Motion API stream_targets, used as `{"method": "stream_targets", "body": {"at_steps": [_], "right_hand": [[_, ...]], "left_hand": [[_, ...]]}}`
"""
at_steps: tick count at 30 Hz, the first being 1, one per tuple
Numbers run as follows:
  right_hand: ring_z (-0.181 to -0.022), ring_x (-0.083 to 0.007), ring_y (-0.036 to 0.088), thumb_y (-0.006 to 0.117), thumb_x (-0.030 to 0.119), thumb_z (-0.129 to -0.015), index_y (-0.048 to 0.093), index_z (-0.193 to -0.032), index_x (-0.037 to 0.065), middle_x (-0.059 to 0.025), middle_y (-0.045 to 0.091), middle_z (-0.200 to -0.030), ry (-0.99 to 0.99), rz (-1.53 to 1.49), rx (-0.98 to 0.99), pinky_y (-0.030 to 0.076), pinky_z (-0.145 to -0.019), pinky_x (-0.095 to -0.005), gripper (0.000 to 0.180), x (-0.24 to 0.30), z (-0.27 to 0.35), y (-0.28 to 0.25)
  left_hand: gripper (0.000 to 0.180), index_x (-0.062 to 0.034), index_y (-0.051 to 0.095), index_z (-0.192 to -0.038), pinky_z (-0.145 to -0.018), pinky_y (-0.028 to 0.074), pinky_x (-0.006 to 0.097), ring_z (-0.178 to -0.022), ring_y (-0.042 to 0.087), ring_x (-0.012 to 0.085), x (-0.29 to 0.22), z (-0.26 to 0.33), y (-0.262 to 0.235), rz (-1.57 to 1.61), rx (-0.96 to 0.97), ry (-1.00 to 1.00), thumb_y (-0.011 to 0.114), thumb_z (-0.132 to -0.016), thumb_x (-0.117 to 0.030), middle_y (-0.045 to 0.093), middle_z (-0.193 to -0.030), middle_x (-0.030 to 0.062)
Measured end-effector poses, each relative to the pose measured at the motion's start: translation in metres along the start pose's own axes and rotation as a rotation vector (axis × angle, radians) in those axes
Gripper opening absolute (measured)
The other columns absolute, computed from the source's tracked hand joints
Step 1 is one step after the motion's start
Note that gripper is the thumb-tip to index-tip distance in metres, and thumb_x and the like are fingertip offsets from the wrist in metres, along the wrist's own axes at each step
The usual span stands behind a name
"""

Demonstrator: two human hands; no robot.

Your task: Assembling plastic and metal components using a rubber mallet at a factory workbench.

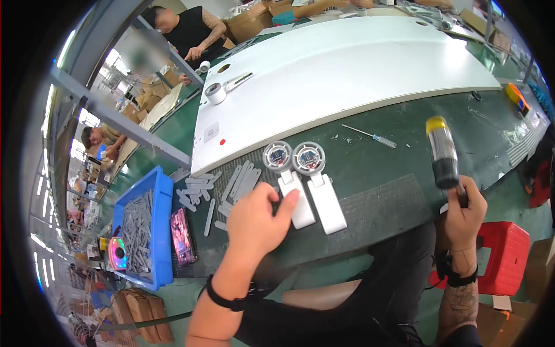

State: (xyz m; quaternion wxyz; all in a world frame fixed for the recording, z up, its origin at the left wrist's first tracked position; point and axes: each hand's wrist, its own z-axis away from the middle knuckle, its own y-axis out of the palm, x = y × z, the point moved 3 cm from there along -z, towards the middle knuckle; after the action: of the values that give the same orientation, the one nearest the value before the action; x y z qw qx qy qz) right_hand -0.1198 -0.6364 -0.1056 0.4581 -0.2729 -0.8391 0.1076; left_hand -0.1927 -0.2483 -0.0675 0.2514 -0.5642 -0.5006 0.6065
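My right hand (465,211) grips the shaft of a mallet (444,153), raised at the right, its head part yellow, part black. Two white handheld fans (326,205) lie side by side, round grey-rimmed heads pointing away from me, circuit parts showing inside. Over the handle of the left fan (298,199) is my left hand (260,220), thumb and curled index finger apart. I see nothing between them; its other fingers are hidden. Whether it presses on the handle is unclear. Flat grey strips (245,182) lie loose beyond and left of that hand.
A blue bin (165,231) of grey strips stands left, beside a phone (182,237) and a small lit device (118,253). A screwdriver (370,136) lies beyond the fans. Further back, a white panel (347,69) carries a tape roll (215,93) and a cutter (238,81). A red stool (506,257) stands right.
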Motion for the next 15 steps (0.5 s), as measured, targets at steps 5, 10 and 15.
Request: {"method": "stream_targets", "body": {"at_steps": [5,10,15], "right_hand": [[-0.066,-0.0029,0.037,0.076,0.013,-0.105,0.070,-0.097,-0.001,0.0063,0.044,-0.069,0.036,-0.113,0.024,0.029,-0.057,-0.0261,0.017,0.056,-0.013,0.030],[-0.065,-0.0028,0.037,0.076,0.014,-0.105,0.071,-0.098,0.000,0.0078,0.045,-0.069,0.062,-0.165,0.127,0.028,-0.057,-0.0262,0.017,0.077,-0.011,0.033],[-0.070,-0.0065,0.046,0.089,0.031,-0.092,0.074,-0.120,0.003,0.0031,0.054,-0.077,0.158,-0.139,0.481,0.040,-0.062,-0.0273,0.042,0.111,-0.037,0.086]], "left_hand": [[0.053,-0.0012,0.070,-0.097,-0.076,0.056,0.044,-0.083,0.069,0.0322,0.003,0.009,0.017,-0.050,-0.121,0.101,0.090,-0.086,-0.049,0.072,-0.095,0.0145],[0.040,-0.0034,0.069,-0.113,-0.085,0.057,0.045,-0.093,0.072,0.0308,0.028,0.033,0.000,0.340,-0.024,-0.143,0.090,-0.088,-0.027,0.075,-0.102,0.0149],[0.043,-0.0073,0.066,-0.129,-0.091,0.053,0.052,-0.103,0.069,0.0418,0.039,0.068,0.001,0.180,-0.186,0.154,0.081,-0.090,-0.015,0.074,-0.107,0.0173]]}}
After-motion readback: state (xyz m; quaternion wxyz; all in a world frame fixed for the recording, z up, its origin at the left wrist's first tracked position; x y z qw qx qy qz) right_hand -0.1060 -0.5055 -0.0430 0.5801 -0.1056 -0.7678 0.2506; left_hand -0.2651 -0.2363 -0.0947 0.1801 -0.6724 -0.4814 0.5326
